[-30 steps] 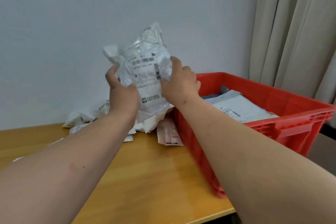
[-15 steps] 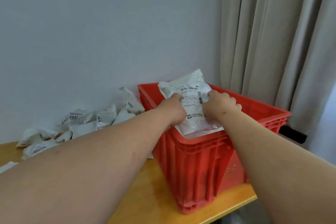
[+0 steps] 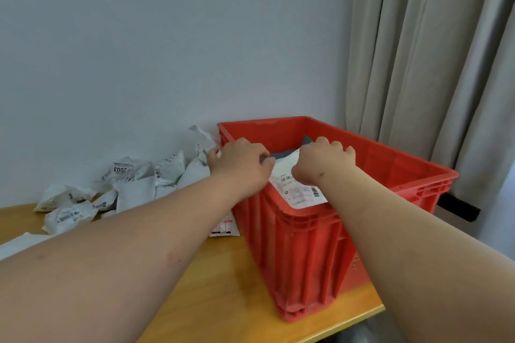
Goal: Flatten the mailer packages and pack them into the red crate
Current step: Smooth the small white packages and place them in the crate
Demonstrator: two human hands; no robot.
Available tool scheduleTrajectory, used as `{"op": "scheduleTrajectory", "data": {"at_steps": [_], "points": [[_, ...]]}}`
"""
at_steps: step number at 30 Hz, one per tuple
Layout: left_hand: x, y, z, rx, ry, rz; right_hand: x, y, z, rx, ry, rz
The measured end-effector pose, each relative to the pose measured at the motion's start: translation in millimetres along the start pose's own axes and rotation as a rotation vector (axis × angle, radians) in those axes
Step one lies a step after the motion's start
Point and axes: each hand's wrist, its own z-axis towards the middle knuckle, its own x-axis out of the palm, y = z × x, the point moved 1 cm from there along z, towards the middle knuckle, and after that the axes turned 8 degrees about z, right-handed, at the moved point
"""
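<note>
White mailer (image 3: 299, 192) lies inside red crate (image 3: 390, 175) at counter's (image 3: 237, 287) right end. Your left hand (image 3: 241, 163) and right hand (image 3: 320, 160) press it, fingers curled; grip unclear. Loose mailers (image 3: 125, 184) piled along the back edge.

You face a plain pale wall (image 3: 167, 50); beige curtains (image 3: 434, 64) hang at your right, behind a wooden table (image 3: 223, 287).

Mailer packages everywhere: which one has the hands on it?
The white mailer inside the red crate, under both hands; the rest lie heaped on the table.
</note>
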Motion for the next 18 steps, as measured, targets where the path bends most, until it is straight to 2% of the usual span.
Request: {"op": "scheduleTrajectory", "data": {"at_steps": [2, 4, 7, 9, 12, 14, 16, 18], "points": [[4, 31, -6, -0.092, -0.042, -0.029, -10, 34, -10, -0.197, -0.268, 0.168], [10, 65, -17, -0.172, 0.022, 0.003, -7, 75, -21, -0.442, -0.435, 0.314], [27, 118, -35, -0.235, 0.187, 0.084, 15, 135, -40, -0.715, -0.448, 0.457], [43, 156, -45, -0.266, 0.275, 0.096, 37, 167, -48, -0.766, -0.283, 0.432], [63, 208, -56, -0.337, 0.328, 0.009, 81, 197, -41, -0.642, 0.037, 0.359], [72, 234, -58, -0.380, 0.341, -0.054, 112, 205, -25, -0.480, 0.195, 0.428], [82, 258, -54, -0.414, 0.336, -0.090, 137, 208, -4, -0.252, 0.266, 0.568], [93, 277, -46, -0.442, 0.309, -0.114, 153, 209, 20, 0.015, 0.228, 0.771]]}}
